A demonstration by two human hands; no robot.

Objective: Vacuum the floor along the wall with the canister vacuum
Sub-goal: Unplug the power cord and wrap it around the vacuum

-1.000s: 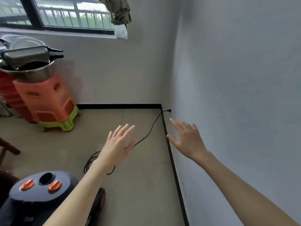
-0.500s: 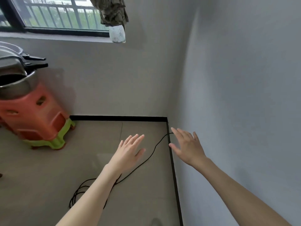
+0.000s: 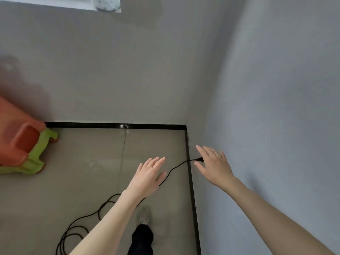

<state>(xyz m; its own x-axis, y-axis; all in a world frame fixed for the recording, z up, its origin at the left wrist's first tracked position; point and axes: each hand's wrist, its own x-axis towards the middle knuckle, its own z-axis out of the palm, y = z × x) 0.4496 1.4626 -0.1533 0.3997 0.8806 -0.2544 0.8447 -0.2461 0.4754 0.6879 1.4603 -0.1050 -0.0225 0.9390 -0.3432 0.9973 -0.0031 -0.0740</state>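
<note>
Both my left hand (image 3: 148, 176) and right hand (image 3: 213, 165) reach out flat-fingered and empty, because the vacuum's plug (image 3: 199, 159) lies just off my right fingertips by the skirting, its cord (image 3: 176, 167) trailing under my left; the canister itself is out of sight.

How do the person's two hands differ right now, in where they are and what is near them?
The right hand reaches out along the side wall, while the left hand hangs over the floor. The right hand is at the plug of the black cord; the left hand is over the cord's middle stretch. Both are open, fingers straight, holding nothing.
</note>
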